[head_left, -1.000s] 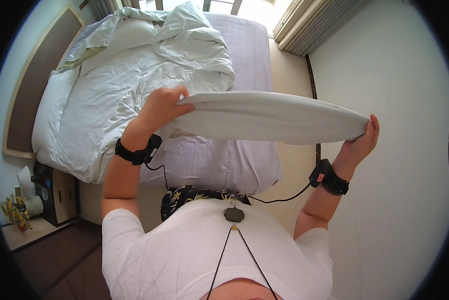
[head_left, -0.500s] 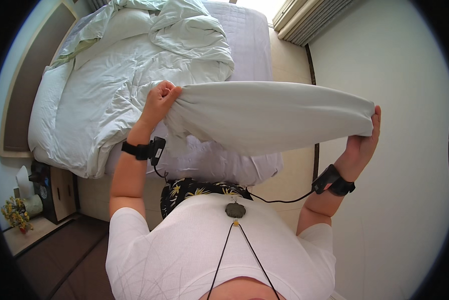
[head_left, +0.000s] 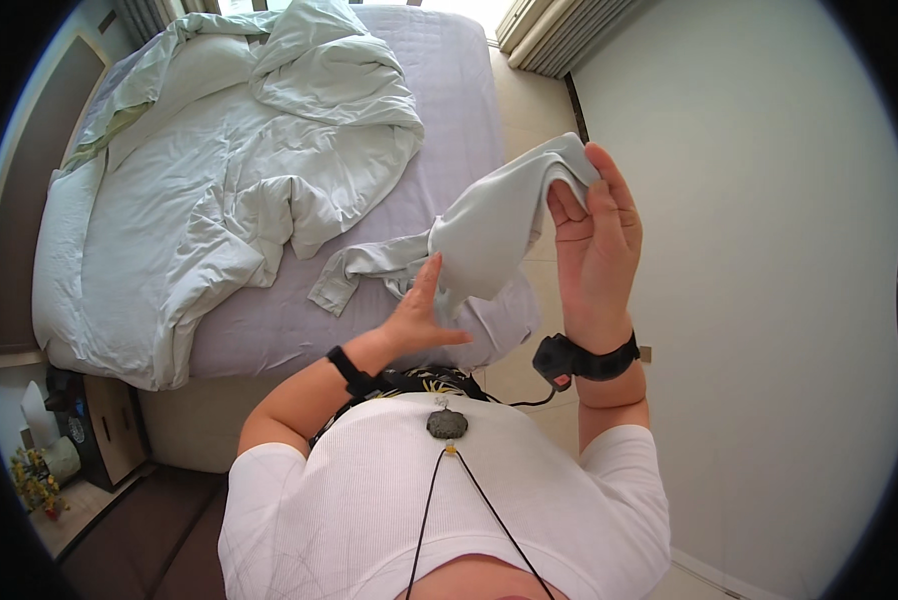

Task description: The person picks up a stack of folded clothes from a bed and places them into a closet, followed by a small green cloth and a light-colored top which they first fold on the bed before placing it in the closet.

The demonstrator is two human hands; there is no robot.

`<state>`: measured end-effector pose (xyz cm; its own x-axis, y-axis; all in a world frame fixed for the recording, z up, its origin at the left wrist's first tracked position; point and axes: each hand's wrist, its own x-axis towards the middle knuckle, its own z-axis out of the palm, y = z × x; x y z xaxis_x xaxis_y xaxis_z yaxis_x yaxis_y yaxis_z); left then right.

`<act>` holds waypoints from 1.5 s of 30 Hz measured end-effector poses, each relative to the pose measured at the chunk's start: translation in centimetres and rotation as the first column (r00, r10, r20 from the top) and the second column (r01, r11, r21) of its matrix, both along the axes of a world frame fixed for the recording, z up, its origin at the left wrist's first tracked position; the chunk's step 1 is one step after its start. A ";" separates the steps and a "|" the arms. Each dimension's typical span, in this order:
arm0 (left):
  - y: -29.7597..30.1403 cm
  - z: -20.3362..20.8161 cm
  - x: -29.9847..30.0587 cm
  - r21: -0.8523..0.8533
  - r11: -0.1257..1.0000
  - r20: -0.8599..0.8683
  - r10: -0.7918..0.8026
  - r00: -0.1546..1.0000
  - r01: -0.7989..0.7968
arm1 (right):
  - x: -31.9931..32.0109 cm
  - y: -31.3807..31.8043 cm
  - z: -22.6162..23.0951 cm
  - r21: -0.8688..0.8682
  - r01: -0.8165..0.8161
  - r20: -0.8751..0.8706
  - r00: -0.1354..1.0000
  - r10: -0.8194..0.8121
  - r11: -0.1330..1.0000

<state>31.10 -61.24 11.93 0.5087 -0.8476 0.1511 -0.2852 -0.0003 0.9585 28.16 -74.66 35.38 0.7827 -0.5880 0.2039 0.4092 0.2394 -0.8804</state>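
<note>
A pale grey cloth (head_left: 489, 225) hangs bunched from my right hand (head_left: 599, 230), which is raised on the right with its fingers and thumb pinching the upper corner. The cloth slopes down to the left, and its crumpled tail lies over the bed's near side. My left hand (head_left: 417, 318) is beside the lower part of the cloth, thumb and fingers spread apart. Whether its fingertips touch the cloth I cannot tell. What kind of linen or garment the cloth is does not show.
The bed has a lilac sheet (head_left: 457, 110) and a rumpled pale green duvet (head_left: 239, 170). A pillow (head_left: 64, 235) rests by the headboard (head_left: 29, 200). A bedside cabinet (head_left: 119, 425) stands at lower left, near a potted plant (head_left: 39, 482). A wall (head_left: 749, 280) rises on the right; curtains (head_left: 559, 35) hang behind.
The cloth was stretched wide between both hands. My left hand has let go of its end and come right and down; my right hand has moved left and up, still gripping.
</note>
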 end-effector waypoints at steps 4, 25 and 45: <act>-5.0 4.1 -0.3 -0.257 0.911 -0.056 0.320 0.946 -0.323 | -0.5 1.9 -0.4 -0.177 -0.101 -0.118 0.990 0.081 0.979; 9.5 25.9 13.9 -0.256 0.869 0.553 0.491 0.673 -0.424 | -3.2 -11.1 3.3 -0.941 0.337 0.268 0.760 -0.592 0.006; 16.6 30.4 11.5 0.243 0.855 0.888 -0.005 0.460 -0.458 | -5.5 -10.3 9.4 -0.935 0.354 0.309 0.836 -0.454 0.016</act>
<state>42.59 -44.69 42.33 0.5073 -0.8059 0.3052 -0.8602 -0.4953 0.1216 22.66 -84.96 44.74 0.5314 -0.1830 0.8271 0.0577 -0.9663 -0.2509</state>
